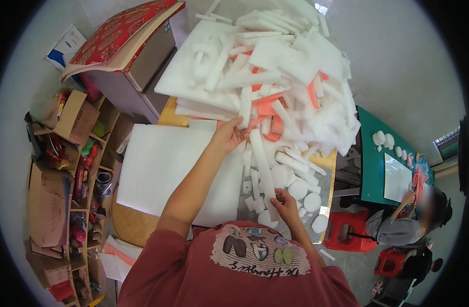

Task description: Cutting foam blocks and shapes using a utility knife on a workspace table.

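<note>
Two bare hands are working over the counter (179, 117), and the right hand (287, 205) is doing the holding: its grip is closing thumb and fingers on the near end of a long white foam strip (264, 166). That strip is lying between the hands in this view, its long axis running away from the person's body, the far end pointing at the big foam pile (295, 56) and leaning a touch to the left, the near end coming back toward the red shirt (234, 271). Up at the pile's edge, the left hand (229, 135) is reaching in, bent fingers hovering at or against the lower end of a shorter white strip (245, 105); whether that grip is closing on it, I cannot tell. Coral foam pieces (269, 107) are poking out just beyond, while a broad white sheet (160, 174) is spreading under and left of the left forearm. Round white pieces (298, 189) are clustering right of the long strip, near the right hand. Farther right, a seated person in grey (398, 227) is working at a green counter (370, 153).
</note>
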A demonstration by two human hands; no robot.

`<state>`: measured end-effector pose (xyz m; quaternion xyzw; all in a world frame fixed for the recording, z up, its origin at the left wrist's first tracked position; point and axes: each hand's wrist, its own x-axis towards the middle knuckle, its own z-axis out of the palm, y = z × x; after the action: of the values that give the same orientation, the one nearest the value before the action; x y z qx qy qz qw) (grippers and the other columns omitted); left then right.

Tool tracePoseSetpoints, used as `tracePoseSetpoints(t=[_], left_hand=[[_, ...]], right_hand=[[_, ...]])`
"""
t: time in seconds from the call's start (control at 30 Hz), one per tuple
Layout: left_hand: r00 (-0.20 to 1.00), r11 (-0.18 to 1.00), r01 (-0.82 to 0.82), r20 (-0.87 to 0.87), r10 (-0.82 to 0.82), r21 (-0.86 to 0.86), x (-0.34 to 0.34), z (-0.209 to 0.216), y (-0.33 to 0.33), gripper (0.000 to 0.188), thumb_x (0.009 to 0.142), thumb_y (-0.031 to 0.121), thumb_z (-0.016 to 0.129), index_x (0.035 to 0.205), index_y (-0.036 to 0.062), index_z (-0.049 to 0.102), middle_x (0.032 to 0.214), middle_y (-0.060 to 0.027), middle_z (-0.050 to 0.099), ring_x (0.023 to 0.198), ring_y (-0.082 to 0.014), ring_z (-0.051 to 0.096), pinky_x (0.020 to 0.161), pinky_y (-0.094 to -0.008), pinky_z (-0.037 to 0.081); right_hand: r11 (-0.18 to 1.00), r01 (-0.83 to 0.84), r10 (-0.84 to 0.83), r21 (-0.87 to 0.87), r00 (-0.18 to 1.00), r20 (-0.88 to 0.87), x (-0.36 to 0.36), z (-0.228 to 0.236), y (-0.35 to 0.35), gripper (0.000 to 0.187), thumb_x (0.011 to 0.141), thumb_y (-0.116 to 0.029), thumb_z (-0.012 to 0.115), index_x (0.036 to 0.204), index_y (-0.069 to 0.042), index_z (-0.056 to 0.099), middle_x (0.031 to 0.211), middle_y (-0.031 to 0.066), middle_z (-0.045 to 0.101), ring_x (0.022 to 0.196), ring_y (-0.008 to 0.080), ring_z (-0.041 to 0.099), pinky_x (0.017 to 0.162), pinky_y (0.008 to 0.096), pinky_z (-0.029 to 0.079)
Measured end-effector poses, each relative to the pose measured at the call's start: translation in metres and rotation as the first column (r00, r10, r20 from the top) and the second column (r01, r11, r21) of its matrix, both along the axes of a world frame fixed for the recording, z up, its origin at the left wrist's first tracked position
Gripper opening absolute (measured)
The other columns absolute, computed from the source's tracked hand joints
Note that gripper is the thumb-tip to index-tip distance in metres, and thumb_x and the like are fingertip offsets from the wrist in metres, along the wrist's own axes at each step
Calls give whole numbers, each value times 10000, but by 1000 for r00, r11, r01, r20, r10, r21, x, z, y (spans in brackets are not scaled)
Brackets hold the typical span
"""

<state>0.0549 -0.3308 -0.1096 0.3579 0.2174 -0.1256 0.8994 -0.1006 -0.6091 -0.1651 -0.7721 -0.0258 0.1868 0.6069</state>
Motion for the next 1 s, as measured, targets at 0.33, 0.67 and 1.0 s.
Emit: tracePoseSetpoints(t=[0.33, 0.67, 1.0], left_hand=[[903, 895, 430, 49, -427, -117, -115, -15, 28, 136, 884, 159, 553, 993, 88, 515, 955, -72, 626, 796, -188, 638, 647, -276, 538], [734, 735, 678, -42, -678, 6, -197, -61, 82, 198, 820, 75, 651, 951, 43, 506, 876, -46, 583, 728, -177, 618, 643, -276, 520], [656, 648, 755, -130, -743, 101, -229, -80, 93, 224, 810, 69, 656, 988, 11, 534, 879, -65, 612, 734, -143, 591, 641, -236, 497]], right_hand=[[948, 290, -263, 130, 945, -195, -46, 0, 56, 314, 852, -53, 581, 1154, 8, 522, 855, 6, 631, 720, 55, 557, 625, 185, 419], [765, 486, -351, -422, 865, 359, -20, -51, 72, 386, 775, -121, 685, 1123, -10, 560, 853, 76, 648, 751, 106, 593, 658, 243, 482], [861, 432, -345, -268, 883, 317, -50, -12, 153, 353, 850, -267, 598, 1133, -58, 578, 998, 128, 636, 894, 236, 602, 805, 329, 464]])
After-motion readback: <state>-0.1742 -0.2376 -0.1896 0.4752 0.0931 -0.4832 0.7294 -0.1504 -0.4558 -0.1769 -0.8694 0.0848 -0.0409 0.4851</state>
